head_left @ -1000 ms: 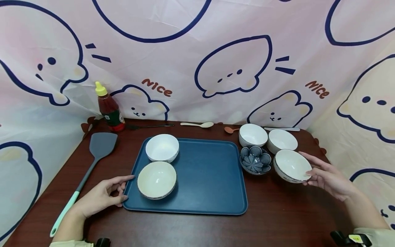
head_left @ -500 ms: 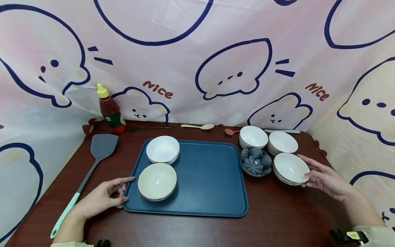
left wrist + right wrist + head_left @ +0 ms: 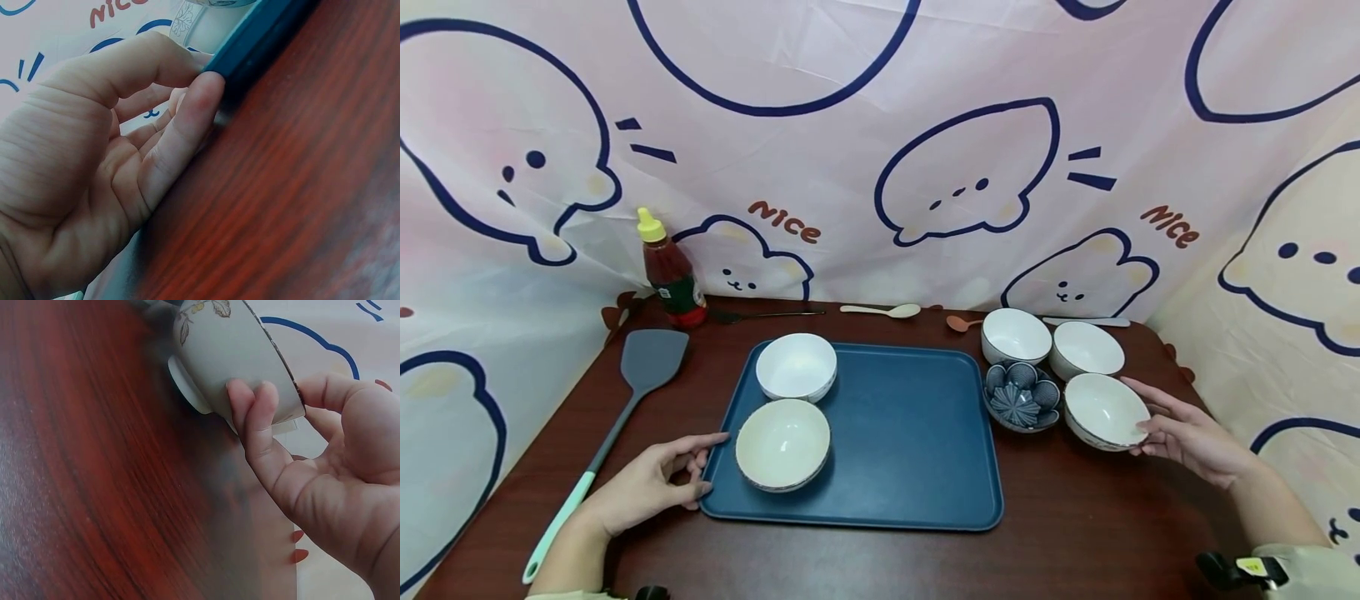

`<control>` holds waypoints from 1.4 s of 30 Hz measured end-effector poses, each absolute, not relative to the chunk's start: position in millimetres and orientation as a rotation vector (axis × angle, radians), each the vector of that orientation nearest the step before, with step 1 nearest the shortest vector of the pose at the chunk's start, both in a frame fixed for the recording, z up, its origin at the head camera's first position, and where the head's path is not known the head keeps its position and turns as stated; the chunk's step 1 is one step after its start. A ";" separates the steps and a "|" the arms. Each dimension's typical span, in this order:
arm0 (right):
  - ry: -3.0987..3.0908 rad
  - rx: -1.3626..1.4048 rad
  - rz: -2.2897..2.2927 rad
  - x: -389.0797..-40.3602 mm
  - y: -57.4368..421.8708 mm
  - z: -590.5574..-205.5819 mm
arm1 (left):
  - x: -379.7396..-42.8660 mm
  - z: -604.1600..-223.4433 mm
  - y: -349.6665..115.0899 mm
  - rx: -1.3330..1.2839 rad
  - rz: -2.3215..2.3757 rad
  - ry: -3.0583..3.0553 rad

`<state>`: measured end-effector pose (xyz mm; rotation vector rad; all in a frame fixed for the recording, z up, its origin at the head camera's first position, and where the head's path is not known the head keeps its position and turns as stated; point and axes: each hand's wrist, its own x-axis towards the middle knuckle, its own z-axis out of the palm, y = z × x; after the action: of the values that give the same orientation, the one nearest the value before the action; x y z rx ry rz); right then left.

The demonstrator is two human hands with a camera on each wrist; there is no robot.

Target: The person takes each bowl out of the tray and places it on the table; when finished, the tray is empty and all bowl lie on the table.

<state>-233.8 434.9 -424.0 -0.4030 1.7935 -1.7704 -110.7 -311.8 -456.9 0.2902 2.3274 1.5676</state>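
Observation:
My left hand [image 3: 651,483] is at the left edge of the blue tray [image 3: 917,433], its thumb and index finger pinching the rim; the left wrist view shows this grip closely. On the tray's left side stand a white bowl [image 3: 796,367] and, nearer me, a cream bowl [image 3: 783,446]. My right hand [image 3: 1187,433] grips the right rim of another white bowl [image 3: 1105,411], thumb inside and fingers against the outer wall. In the right wrist view this bowl [image 3: 250,356] has a leaf pattern and a dark rim. Whether its foot touches the table cannot be told.
Close to the held bowl stand two white bowls [image 3: 1017,336] and a dark blue petal-shaped bowl [image 3: 1021,398]. A spatula [image 3: 632,392] lies left, near a sauce bottle [image 3: 672,275]. Along the back lie a fork [image 3: 767,315], a cream spoon [image 3: 883,311], a brown spoon [image 3: 962,323] and a white utensil [image 3: 1090,322].
The right hand and its bowl have shifted slightly left, closer to the petal-shaped bowl. The head view has tilted up a little. The left hand stays at the tray.

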 end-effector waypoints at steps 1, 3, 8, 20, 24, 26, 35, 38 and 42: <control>1.801 -0.403 -1.765 -233.9 435.1 -424.3 | -110.7 -456.9 -311.9 0.289 1.566 2.329; 1.824 -0.385 -1.747 -233.9 435.8 -425.5 | -110.9 -457.0 -312.0 0.289 1.564 2.330; 1.875 -0.355 -1.699 -233.3 437.0 -428.3 | -111.2 -457.0 -311.8 0.287 1.566 2.331; 2.052 -0.214 -1.729 -223.3 429.1 -425.8 | -106.5 -453.9 -314.9 0.281 1.573 2.328; 2.183 -0.064 -1.783 -218.5 428.7 -420.2 | -107.9 -454.0 -313.1 0.304 1.573 2.332; 2.198 -0.032 -1.815 -216.2 428.9 -417.7 | -108.9 -454.7 -311.8 0.311 1.572 2.332; 2.139 -0.125 -1.938 -211.7 407.2 -397.1 | -109.0 -456.2 -312.0 0.312 1.565 2.344; 2.147 -0.102 -1.902 -212.0 392.8 -389.4 | -109.1 -456.0 -312.2 0.297 1.562 2.347; 2.079 -0.148 -1.915 -210.1 373.7 -380.7 | -110.2 -455.6 -311.9 0.293 1.556 2.340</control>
<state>-210.1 373.7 -380.7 -0.1476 2.0791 -1.9153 -110.2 -311.9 -455.6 0.2928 2.3403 1.5565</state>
